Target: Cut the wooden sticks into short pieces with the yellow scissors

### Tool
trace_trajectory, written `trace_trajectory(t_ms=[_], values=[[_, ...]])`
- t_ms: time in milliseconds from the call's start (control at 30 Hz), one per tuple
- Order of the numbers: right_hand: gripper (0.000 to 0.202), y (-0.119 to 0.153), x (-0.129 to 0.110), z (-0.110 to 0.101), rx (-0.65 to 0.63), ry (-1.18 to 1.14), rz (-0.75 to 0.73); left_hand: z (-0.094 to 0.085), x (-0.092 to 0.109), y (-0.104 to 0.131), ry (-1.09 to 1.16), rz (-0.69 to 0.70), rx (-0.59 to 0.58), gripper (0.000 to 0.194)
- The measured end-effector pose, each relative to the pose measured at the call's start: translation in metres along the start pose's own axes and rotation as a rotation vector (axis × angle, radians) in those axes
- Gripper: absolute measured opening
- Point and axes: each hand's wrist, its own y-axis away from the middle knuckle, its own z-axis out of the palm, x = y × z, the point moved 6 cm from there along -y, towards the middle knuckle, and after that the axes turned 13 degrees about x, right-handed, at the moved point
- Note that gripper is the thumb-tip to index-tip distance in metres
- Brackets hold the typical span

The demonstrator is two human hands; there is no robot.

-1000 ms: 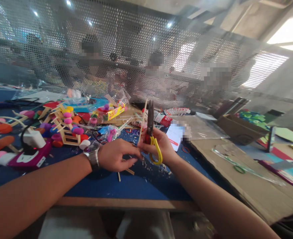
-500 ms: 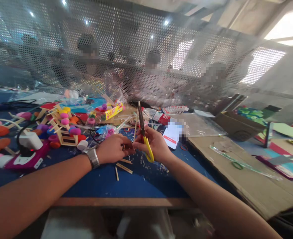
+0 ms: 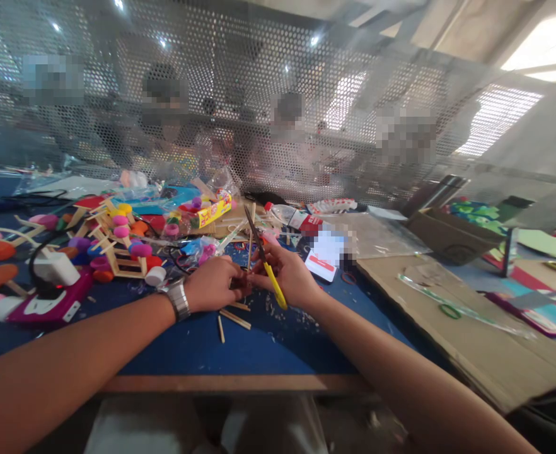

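My right hand (image 3: 287, 276) is closed around a pair of scissors, its yellow handle (image 3: 275, 287) in the palm and its dark blades (image 3: 255, 234) pointing up and to the left. A thin wooden stick (image 3: 250, 247) stands nearly upright beside the blades. Its lower end meets the pinched fingertips of my left hand (image 3: 214, 284), which wears a metal watch (image 3: 178, 299). The fingertips of both hands come close together there, and the exact grip is partly hidden. Below them, several short cut wooden sticks (image 3: 235, 319) lie on the blue table (image 3: 278, 359).
On the left are a small stick structure (image 3: 125, 261) with colourful foam pieces, a purple power strip (image 3: 46, 306) and a white plug (image 3: 57, 268). A phone (image 3: 324, 257) and a red-labelled bottle (image 3: 301, 221) lie beyond my right hand. Cardboard (image 3: 448, 328) covers the right side.
The scissors have tilted, their blade tips swinging left. The stick and the fingertips have shifted slightly left. The cut sticks on the table stay where they were.
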Motion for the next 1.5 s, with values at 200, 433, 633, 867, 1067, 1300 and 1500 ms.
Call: trace_trajectory(t_ms=[200, 433, 633, 867, 1067, 1300, 1500], values=[[0.051, -0.001, 0.003, -0.001, 0.023, -0.019, 0.019, 0.0, -0.001, 0.0, 0.054, -0.041, -0.015, 0.015], [0.055, -0.004, 0.006, -0.004, 0.077, 0.009, 0.011, -0.001, 0.0, -0.001, 0.042, -0.056, -0.001, 0.016], [0.052, -0.003, 0.002, -0.002, 0.116, -0.061, -0.001, 0.001, -0.004, -0.002, 0.082, -0.083, 0.01, 0.018], [0.047, -0.001, -0.014, -0.015, 0.285, -0.257, -0.123, 0.003, -0.008, -0.003, 0.197, -0.094, 0.012, 0.02], [0.054, -0.002, -0.01, -0.006, 0.087, -0.21, -0.078, 0.0, -0.004, -0.003, 0.11, -0.046, 0.011, 0.021], [0.051, -0.001, -0.009, -0.001, 0.016, -0.182, -0.062, -0.002, -0.001, -0.003, 0.035, -0.035, -0.007, 0.018], [0.048, -0.002, -0.007, 0.001, -0.016, -0.168, -0.051, -0.001, -0.002, -0.003, 0.055, -0.036, -0.023, 0.016]])
